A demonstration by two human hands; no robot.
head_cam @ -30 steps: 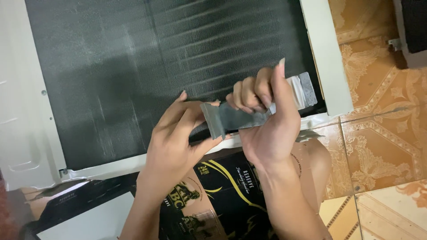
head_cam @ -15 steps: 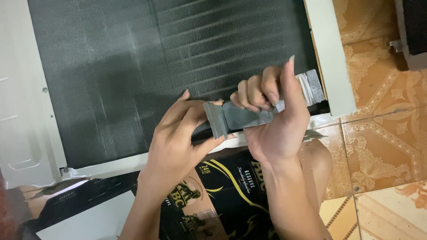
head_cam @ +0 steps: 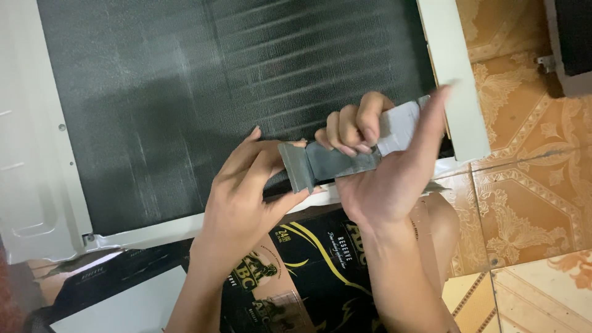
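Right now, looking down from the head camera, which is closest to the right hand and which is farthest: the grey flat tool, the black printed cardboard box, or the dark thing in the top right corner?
1. Grey flat tool: gripped in the right hand.
2. Black printed cardboard box: just below the hand, under the wrist.
3. Dark thing in the top right corner: farthest, across the patterned floor tiles.

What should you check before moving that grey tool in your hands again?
1. Right hand wrapped firmly round the grey tool: ok.
2. Left hand pinching the tool's wide end: ok.
3. Tool lying against the dark fin panel: cannot tell, the hands hide the gap.
4. Fins straight near the tool: cannot tell, too fine to see.
5. White frame beside the panel free of the hands: ok.
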